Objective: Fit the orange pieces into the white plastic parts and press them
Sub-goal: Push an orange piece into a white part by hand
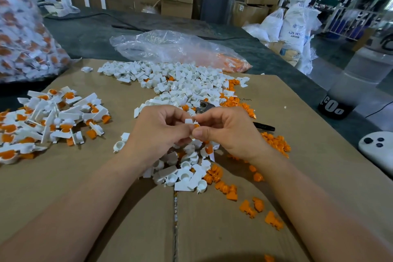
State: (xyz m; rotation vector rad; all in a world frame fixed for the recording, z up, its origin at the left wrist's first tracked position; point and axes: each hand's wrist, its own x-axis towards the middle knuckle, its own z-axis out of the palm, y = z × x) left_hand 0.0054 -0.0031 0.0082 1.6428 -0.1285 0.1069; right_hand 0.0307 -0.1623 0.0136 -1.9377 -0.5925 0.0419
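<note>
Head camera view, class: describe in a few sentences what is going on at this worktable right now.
A person is assembling small plastic pieces over a cardboard sheet. The left hand pinches a white plastic part while the right hand pinches an orange piece against it; whether it is fully seated cannot be told. Loose white parts lie heaped ahead, loose orange pieces to the right, and a pile of joined white-and-orange pieces sits on the left.

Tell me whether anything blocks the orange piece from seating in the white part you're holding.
Nothing visible does. The left hand and right hand pinch the small white plastic part with the small orange plastic piece against it; the joint itself is hidden.
</note>
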